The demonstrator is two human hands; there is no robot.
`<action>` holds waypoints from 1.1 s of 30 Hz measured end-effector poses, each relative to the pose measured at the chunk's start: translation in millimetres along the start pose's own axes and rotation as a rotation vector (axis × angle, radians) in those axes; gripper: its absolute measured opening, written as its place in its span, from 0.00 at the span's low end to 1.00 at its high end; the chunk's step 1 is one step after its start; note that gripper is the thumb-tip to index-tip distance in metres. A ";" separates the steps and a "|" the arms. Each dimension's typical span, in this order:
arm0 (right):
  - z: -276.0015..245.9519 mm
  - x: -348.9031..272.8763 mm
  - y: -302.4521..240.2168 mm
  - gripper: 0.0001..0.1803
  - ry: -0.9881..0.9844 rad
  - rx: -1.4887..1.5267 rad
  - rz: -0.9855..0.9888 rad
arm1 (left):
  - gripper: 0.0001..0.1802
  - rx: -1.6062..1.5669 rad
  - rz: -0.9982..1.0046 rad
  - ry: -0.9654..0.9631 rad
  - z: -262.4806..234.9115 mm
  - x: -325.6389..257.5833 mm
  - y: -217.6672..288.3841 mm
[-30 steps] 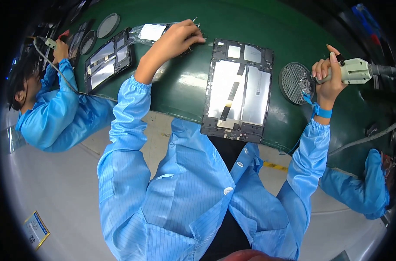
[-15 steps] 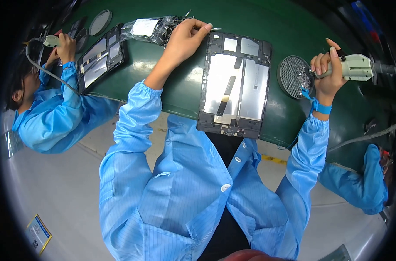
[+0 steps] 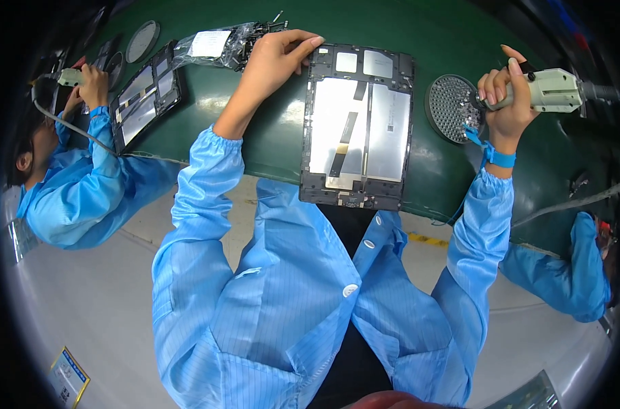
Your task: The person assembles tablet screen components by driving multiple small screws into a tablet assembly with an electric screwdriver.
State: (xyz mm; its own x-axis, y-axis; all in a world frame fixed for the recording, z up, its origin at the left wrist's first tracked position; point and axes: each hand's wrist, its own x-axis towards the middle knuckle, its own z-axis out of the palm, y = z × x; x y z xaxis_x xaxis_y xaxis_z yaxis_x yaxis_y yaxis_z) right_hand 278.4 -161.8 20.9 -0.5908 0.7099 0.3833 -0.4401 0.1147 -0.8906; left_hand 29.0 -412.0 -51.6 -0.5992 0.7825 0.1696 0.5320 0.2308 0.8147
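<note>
An opened tablet (image 3: pixel 388 136) lies in front of me, its silver batteries, dark flex cable and black frame showing. My left hand (image 3: pixel 276 61) is at its upper left corner, thumb and forefinger pinched together. Whatever is between those fingertips is too small or hidden to make out. My right hand (image 3: pixel 507 109) is wrapped round a pale electric screwdriver (image 3: pixel 555 90), forefinger raised. The driver's front end points left over a round dark screw tray (image 3: pixel 446 102) with a grid of holes and loose screws at its right side. A blue strap (image 3: pixel 502 159) circles my right wrist.
A clear bag of small black parts (image 3: pixel 248 48) lies beyond my left hand. At the left, a co-worker's hand (image 3: pixel 94 85) holds another driver beside a second opened tablet (image 3: pixel 146 95). Another person's blue sleeve (image 3: pixel 562 286) shows at right. A cable (image 3: pixel 582 201) crosses the green table.
The small metallic strip that showed at my left fingertips is no longer visible. The whole view has shifted slightly, and both hands keep nearly the same places relative to the tablet and tray.
</note>
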 end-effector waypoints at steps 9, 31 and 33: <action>22.5 7.0 16.4 0.16 -0.151 0.094 0.098 | 0.16 -0.287 -0.011 -0.211 11.5 -3.1 20.6; 160.5 12.2 52.1 0.12 -0.308 0.222 0.192 | 0.14 -0.666 -0.043 -0.454 8.1 12.6 1.3; 165.4 11.2 54.1 0.12 -0.342 0.224 0.176 | 0.14 -0.665 -0.062 -0.455 5.0 12.1 0.0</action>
State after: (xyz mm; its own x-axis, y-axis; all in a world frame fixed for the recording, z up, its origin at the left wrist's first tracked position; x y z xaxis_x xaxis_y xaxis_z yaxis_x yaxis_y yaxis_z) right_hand 136.2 -262.6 17.5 -0.8430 0.4303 0.3228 -0.4261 -0.1679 -0.8890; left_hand 24.7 -399.6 -52.3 -0.2377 0.9713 -0.0120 -0.0468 0.0009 0.9989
